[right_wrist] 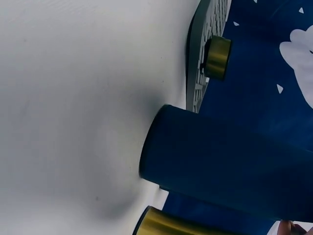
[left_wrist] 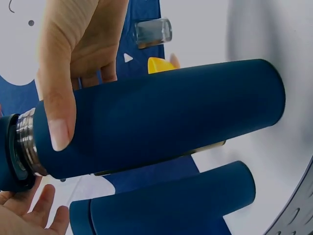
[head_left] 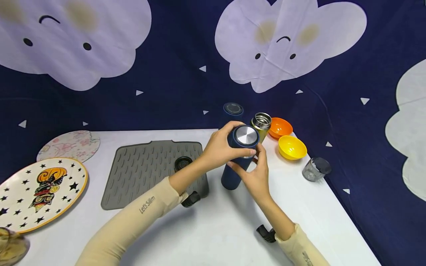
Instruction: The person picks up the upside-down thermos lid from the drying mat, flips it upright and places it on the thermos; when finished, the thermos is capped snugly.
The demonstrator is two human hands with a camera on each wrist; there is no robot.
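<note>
Two hands meet on a dark blue flask (head_left: 237, 162) that stands upright on the white table (head_left: 216, 229), just right of the grey ribbed mat (head_left: 149, 170). Largest of all is that table, backed by a navy cloth with pale clouds (head_left: 286, 40). Next comes the star-patterned plate (head_left: 36, 194) at the left edge, with a floral plate (head_left: 70, 145) behind it. The mat carries a small gold lid (right_wrist: 217, 57) with a black top.

The flask is tall, matte and navy, widening a little toward the top, with a brushed silver disc set in its cap (head_left: 246, 135); the left wrist view shows a ring of steel thread between cap and body. The left hand (head_left: 221, 149) curls its fingers round the cap and upper body, thumb (left_wrist: 57, 112) pressed along the body. The right hand (head_left: 256, 173) cups the flask from the near side, fingers bent against its upper body just under the cap.

Behind it stand a second blue flask (head_left: 232, 112) and an open olive-gold flask (head_left: 260, 125) with a steel mouth. Right of those sit an orange bowl (head_left: 280, 127), a yellow bowl (head_left: 292, 147) and a small clear cup (head_left: 316, 169).
</note>
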